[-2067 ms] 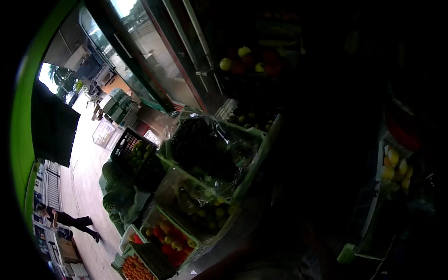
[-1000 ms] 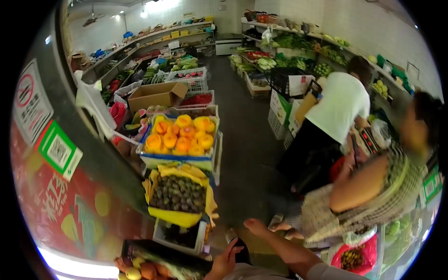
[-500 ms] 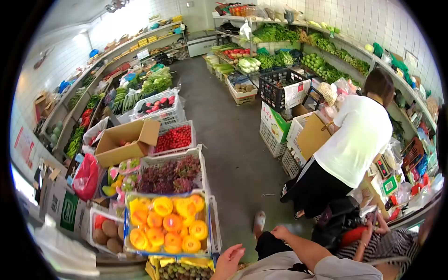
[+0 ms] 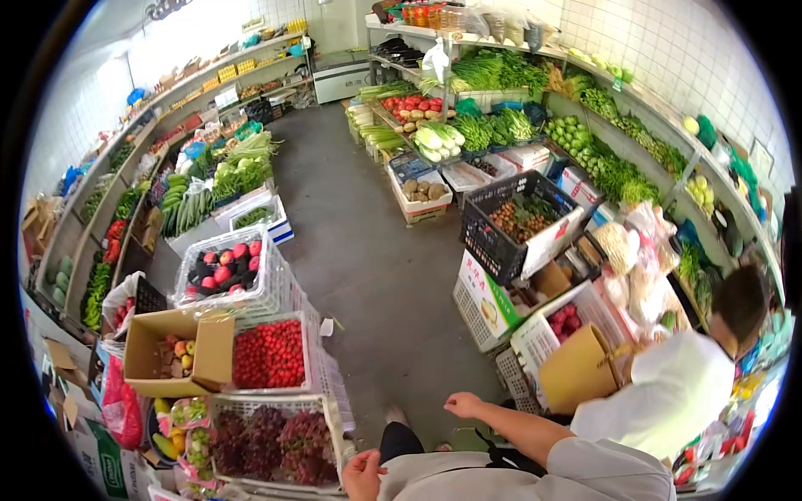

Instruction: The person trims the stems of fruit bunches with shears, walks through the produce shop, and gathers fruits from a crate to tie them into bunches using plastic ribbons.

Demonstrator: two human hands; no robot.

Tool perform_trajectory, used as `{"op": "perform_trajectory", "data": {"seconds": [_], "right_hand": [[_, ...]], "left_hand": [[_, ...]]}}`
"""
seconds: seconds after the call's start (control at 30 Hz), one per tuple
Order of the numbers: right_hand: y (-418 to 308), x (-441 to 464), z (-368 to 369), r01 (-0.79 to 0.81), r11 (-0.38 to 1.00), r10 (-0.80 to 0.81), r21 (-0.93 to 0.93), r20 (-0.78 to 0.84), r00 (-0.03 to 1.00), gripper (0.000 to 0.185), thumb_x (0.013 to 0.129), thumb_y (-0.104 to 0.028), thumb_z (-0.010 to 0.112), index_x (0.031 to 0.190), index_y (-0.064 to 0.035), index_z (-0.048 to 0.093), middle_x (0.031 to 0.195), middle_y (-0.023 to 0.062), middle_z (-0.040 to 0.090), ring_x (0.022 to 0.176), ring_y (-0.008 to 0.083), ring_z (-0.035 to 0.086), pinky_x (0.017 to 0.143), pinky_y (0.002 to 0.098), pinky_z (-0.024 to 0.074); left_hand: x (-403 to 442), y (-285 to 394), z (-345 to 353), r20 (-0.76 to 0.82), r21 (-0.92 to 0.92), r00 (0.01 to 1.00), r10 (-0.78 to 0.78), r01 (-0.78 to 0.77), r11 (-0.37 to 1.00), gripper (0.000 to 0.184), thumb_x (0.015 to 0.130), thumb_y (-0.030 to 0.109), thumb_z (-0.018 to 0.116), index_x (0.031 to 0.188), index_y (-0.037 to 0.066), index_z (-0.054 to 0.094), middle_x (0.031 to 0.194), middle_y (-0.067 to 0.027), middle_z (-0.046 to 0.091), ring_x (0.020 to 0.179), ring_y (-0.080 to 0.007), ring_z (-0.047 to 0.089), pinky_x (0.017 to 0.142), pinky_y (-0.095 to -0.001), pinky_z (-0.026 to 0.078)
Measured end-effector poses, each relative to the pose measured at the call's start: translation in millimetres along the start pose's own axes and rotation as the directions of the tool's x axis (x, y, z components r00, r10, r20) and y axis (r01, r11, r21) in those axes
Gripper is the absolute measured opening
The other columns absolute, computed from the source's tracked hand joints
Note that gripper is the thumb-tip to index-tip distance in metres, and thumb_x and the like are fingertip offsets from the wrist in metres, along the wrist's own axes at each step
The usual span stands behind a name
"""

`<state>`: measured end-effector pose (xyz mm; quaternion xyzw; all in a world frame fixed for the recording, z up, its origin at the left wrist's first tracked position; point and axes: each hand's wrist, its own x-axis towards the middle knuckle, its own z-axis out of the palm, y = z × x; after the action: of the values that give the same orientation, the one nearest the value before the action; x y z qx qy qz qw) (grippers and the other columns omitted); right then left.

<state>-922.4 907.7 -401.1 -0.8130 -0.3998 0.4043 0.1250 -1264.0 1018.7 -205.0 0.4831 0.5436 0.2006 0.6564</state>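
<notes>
Taking twelve o'clock as straight ahead of the person, I see the left hand low at the waist, half open with its fingers loosely bent, and nothing in it that I can make out. The right hand reaches forward at about two o'clock from it, fingers curled in and aimed towards nine; how tightly they close I cannot tell, though no object shows in them.

Nearest is a white plastic openwork crate of dark red grapes. Its long axis seems to run from nine to three, a short end facing the left hand. The crate lies at ten o'clock from that hand, just beside it; whether they touch I can't say. From the right hand it sits between eight and nine, well apart.

Beyond the grapes, small round red fruits fill another crate at eleven, with an open brown cardboard box next to it. At three from the right hand, a person in a white shirt leans over. Farther, near half past twelve, stands a black plastic crate; at the back, a white chest freezer.
</notes>
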Motion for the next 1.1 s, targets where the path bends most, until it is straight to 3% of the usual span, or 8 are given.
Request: {"op": "perform_trajectory", "data": {"seconds": [0.3, 0.53, 0.73, 0.8, 0.83, 0.9, 1.0, 1.1], "right_hand": [[-76.7, 153.7, -231.0, 0.085, 0.986, -0.073, 0.143, -0.085, 0.994, 0.038, 0.099, -0.038, 0.063, 0.121, -0.0078, 0.07, 0.111, 0.0151, 0.074, 0.101, 0.0298, 0.072, 0.09, 0.0399, 0.0559], [-127.6, 271.9, -388.2, 0.223, 0.768, 0.089, 0.6, -0.445, 0.891, 0.03, 0.102, -0.03, 0.063, 0.121, -0.0087, 0.071, 0.106, 0.0103, 0.075, 0.09, 0.023, 0.072, 0.083, 0.0348, 0.057], [-100.7, 410.1, -508.0, 0.208, 0.746, 0.203, 0.633, -0.513, 0.834, 0.025, 0.102, -0.025, 0.065, 0.12, -0.0093, 0.072, 0.104, 0.0091, 0.075, 0.086, 0.0163, 0.069, 0.08, 0.0321, 0.0556], [-94.1, 449.0, -552.9, 0.127, 0.71, 0.261, 0.693, -0.426, 0.866, 0.027, 0.101, -0.027, 0.065, 0.12, -0.0088, 0.072, 0.102, 0.011, 0.074, 0.087, 0.0194, 0.07, 0.082, 0.0343, 0.0559], [-89.9, 465.1, -575.9, 0.191, 0.75, 0.211, 0.633, -0.502, 0.839, 0.027, 0.1, -0.027, 0.065, 0.12, -0.0098, 0.072, 0.101, 0.0115, 0.074, 0.087, 0.0226, 0.07, 0.081, 0.0352, 0.0563], [-81.5, 483.1, -621.2, 0.23, 0.782, 0.193, 0.58, -0.575, 0.795, 0.027, 0.1, -0.028, 0.065, 0.12, -0.0107, 0.072, 0.1, 0.012, 0.074, 0.086, 0.0258, 0.07, 0.081, 0.0361, 0.0568], [-62.1, 504.3, -686.9, 0.288, 0.693, 0.311, 0.66, -0.635, 0.707, 0.028, 0.1, -0.028, 0.066, 0.12, -0.0096, 0.072, 0.103, 0.0128, 0.074, 0.088, 0.0272, 0.071, 0.083, 0.0371, 0.0572], [-12.9, 531.8, -709.7, 0.194, 0.681, 0.5, 0.706, -0.643, 0.58, 0.028, 0.1, -0.026, 0.068, 0.121, -0.0074, 0.072, 0.106, 0.0123, 0.075, 0.091, 0.0245, 0.075, 0.083, 0.0357, 0.06]], "left_hand": [[318.4, 191.1, 119.8, 0.095, 0.081, 0.982, 0.163, -0.171, 0.982, 0.024, 0.094, 0.011, 0.075, 0.112, -0.003, 0.07, 0.085, -0.0022, 0.07, 0.072, -0.0081, 0.062, 0.066, -0.0251, 0.053], [518.9, 385.1, 271.6, 0.614, 0.328, 0.789, 0.022, -0.281, 0.902, 0.023, 0.094, 0.016, 0.075, 0.112, 0.001, 0.073, 0.096, -0.0075, 0.076, 0.08, -0.0096, 0.069, 0.069, -0.0247, 0.055], [730.6, 386.3, 363.0, 0.757, 0.605, 0.651, -0.053, -0.668, 0.434, 0.036, 0.095, 0.033, 0.073, 0.12, 0.006, 0.073, 0.104, -0.0134, 0.077, 0.093, -0.0272, 0.075, 0.082, -0.0357, 0.058], [811.0, 370.0, 371.1, 0.848, 0.529, 0.528, 0.049, -0.849, -0.012, 0.043, 0.094, 0.039, 0.073, 0.123, 0.007, 0.072, 0.111, -0.0168, 0.075, 0.094, -0.0353, 0.073, 0.086, -0.0378, 0.057], [830.6, 380.9, 378.5, 0.86, 0.51, 0.51, 0.02, -0.86, -0.029, 0.043, 0.094, 0.039, 0.073, 0.123, 0.007, 0.072, 0.111, -0.0168, 0.075, 0.094, -0.0353, 0.073, 0.086, -0.0378, 0.057], [861.9, 404.6, 409.5, 0.601, 0.776, 0.772, -0.208, -0.502, 0.382, 0.048, 0.091, 0.04, 0.075, 0.126, 0.007, 0.071, 0.112, -0.016, 0.076, 0.1, -0.0296, 0.073, 0.092, -0.0359, 0.055], [921.9, 446.2, 468.8, 0.497, 0.798, 0.82, -0.283, -0.304, 0.521, 0.05, 0.091, 0.043, 0.075, 0.124, 0.005, 0.072, 0.111, -0.0131, 0.076, 0.103, -0.0213, 0.072, 0.094, -0.0342, 0.054], [958.8, 498.1, 567.5, 0.627, 0.765, 0.69, -0.362, -0.458, 0.452, 0.048, 0.093, 0.041, 0.075, 0.123, 0.004, 0.072, 0.109, -0.011, 0.076, 0.101, -0.0165, 0.07, 0.093, -0.0333, 0.054]]}}
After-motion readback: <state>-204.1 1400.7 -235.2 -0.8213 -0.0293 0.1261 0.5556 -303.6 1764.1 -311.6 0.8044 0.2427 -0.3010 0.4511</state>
